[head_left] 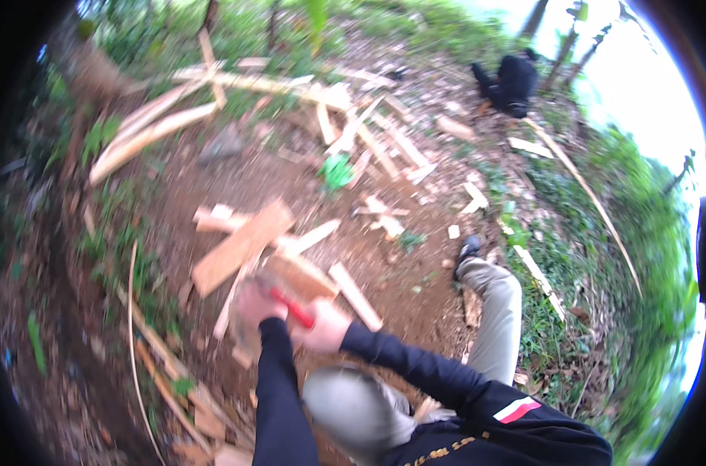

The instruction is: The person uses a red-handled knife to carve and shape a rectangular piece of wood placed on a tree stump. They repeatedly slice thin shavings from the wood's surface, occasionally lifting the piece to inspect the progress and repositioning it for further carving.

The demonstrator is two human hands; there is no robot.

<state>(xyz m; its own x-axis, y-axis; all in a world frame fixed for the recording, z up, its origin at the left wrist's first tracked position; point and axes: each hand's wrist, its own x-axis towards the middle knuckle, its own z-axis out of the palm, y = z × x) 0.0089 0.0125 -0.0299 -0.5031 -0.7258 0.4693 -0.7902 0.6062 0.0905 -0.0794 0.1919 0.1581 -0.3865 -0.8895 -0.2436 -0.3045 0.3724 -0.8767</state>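
Observation:
Low in front of me, my right hand point(324, 326) is closed around a red-handled tool point(292, 307). Blur hides the working end, so its kind is unclear. Beside the handle's far end is my left hand point(261, 303), its fingers smeared by motion; whether it grips the tool or wood I cannot make out. Just beyond the hands lies a thick wood block point(300, 276). A wide, flat board point(243, 247) slants across other pieces to its left. To the right of the block rests a narrow wood strip point(355, 297) on the soil.
Split wood and long poles point(155, 144) lie at the far left, with more scattered planks point(376, 147) and a green bundle point(337, 172) in the middle distance. A person in dark clothes point(514, 84) is bent over at far right. My bent leg point(497, 311) stretches forward right.

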